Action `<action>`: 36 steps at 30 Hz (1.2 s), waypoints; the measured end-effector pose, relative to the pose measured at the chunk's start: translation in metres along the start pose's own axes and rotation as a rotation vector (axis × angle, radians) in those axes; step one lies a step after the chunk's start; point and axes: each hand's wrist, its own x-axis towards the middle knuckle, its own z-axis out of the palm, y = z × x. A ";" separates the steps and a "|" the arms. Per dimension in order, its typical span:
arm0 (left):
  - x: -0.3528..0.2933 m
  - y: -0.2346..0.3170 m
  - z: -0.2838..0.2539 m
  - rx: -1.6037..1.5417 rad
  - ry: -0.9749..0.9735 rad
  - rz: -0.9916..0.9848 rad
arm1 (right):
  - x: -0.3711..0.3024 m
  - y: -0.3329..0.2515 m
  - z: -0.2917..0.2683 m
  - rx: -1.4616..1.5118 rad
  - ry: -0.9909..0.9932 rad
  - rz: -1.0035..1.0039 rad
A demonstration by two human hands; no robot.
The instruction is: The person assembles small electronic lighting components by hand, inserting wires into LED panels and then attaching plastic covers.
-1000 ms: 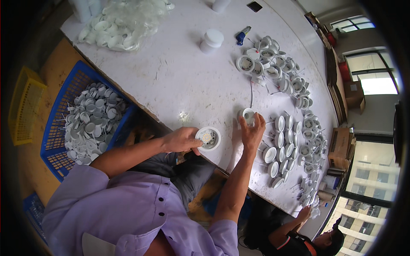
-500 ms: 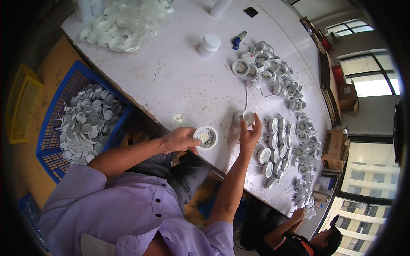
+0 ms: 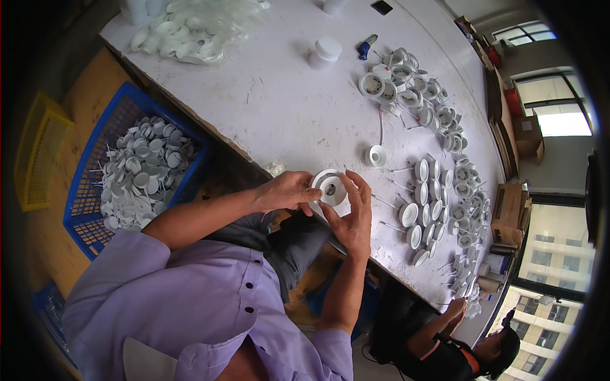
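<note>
My left hand (image 3: pixel 291 192) grips a round white lamp housing (image 3: pixel 323 174) by its rim, above the table's near edge. From the other side, the fingers and thumb of my right hand (image 3: pixel 351 217) close around a white reflector cup (image 3: pixel 337 198), which lies against the housing's open face. Through the hole in the cup a bit of the inside shows; whether the cup is fully seated I cannot tell. A similar white cup-shaped lamp part (image 3: pixel 376 156) with a wire stands on the table just beyond my right hand.
Rows of white lamp parts (image 3: pixel 422 192) and a heap of wired housings (image 3: pixel 410 98) cover the table's right. A blue cutter (image 3: pixel 366 47), white jar (image 3: pixel 325 53) and plastic bag (image 3: pixel 190 32) lie farther off. A blue basket (image 3: pixel 79 219) stands left; a co-worker (image 3: pixel 445 352) sits right.
My right hand has brought the reflector cup from above the table leftward to the housing in my left hand. Both hands are now together. The whole view has shifted slightly.
</note>
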 end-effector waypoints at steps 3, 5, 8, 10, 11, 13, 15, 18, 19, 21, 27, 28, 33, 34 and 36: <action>-0.001 0.000 0.002 0.016 -0.011 -0.014 | -0.004 0.000 0.007 0.058 -0.006 0.033; -0.002 -0.002 0.002 0.045 -0.012 -0.025 | -0.006 -0.001 0.009 0.055 0.001 0.025; -0.003 -0.004 0.000 0.042 -0.028 0.004 | -0.011 -0.002 0.010 0.098 0.035 0.029; -0.004 0.000 0.003 0.064 -0.011 0.006 | -0.020 0.009 0.014 0.361 0.217 0.072; -0.004 0.000 0.003 0.065 -0.011 0.006 | -0.023 0.015 0.017 0.362 0.218 0.072; -0.004 0.000 0.004 0.138 0.007 0.012 | -0.026 0.014 0.025 0.598 0.231 0.427; -0.005 0.004 0.010 0.164 0.040 -0.004 | -0.028 0.011 0.032 0.531 0.188 0.473; -0.002 0.001 0.016 0.195 0.102 0.002 | -0.027 0.006 0.044 0.613 0.314 0.461; -0.001 -0.001 0.017 0.200 0.134 0.022 | -0.028 0.006 0.046 0.615 0.313 0.459; 0.000 -0.001 0.018 0.251 0.155 0.013 | -0.031 0.009 0.051 0.613 0.354 0.458; 0.002 0.003 0.023 0.324 0.182 0.008 | -0.035 0.007 0.049 0.496 0.358 0.466; 0.002 0.004 0.024 0.320 0.183 0.005 | -0.036 0.006 0.048 0.496 0.363 0.464; 0.008 -0.001 0.024 0.290 0.162 -0.019 | -0.037 0.006 0.046 0.522 0.386 0.513; 0.009 -0.002 0.024 0.280 0.153 -0.014 | -0.038 0.006 0.046 0.522 0.389 0.515; 0.011 -0.005 0.024 0.241 0.118 -0.040 | -0.039 0.008 0.046 0.549 0.407 0.515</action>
